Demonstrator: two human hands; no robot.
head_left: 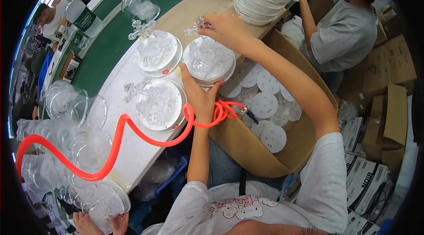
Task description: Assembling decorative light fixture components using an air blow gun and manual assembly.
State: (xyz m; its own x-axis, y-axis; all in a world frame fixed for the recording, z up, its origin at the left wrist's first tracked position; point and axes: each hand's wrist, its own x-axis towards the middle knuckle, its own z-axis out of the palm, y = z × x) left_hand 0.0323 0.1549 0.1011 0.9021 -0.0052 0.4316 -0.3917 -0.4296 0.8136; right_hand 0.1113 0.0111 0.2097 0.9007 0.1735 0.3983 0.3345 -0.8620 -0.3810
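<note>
My left hand (199,95) grips the near edge of a short stack of round white dishes (211,82), thumb and fingers spread around the rim. Clear plastic pieces (208,56) are heaped on the top dish. Beyond it, my right hand (229,31) pinches a clear, branching plastic piece (194,27) just above the table. To the left stand two similar stacks, the far white dishes (160,72) and the near white dishes (173,125), both topped with clear pieces. Another clear branching piece (140,28) rests past the far stack.
A cardboard box (269,166) of white discs (264,104) sits at my right. A red coiled hose (117,146) crosses the view. Tall white dish stacks (260,3) stand behind. A co-worker (342,31) sits far right; another person's hands (101,224) hold dishes lower left.
</note>
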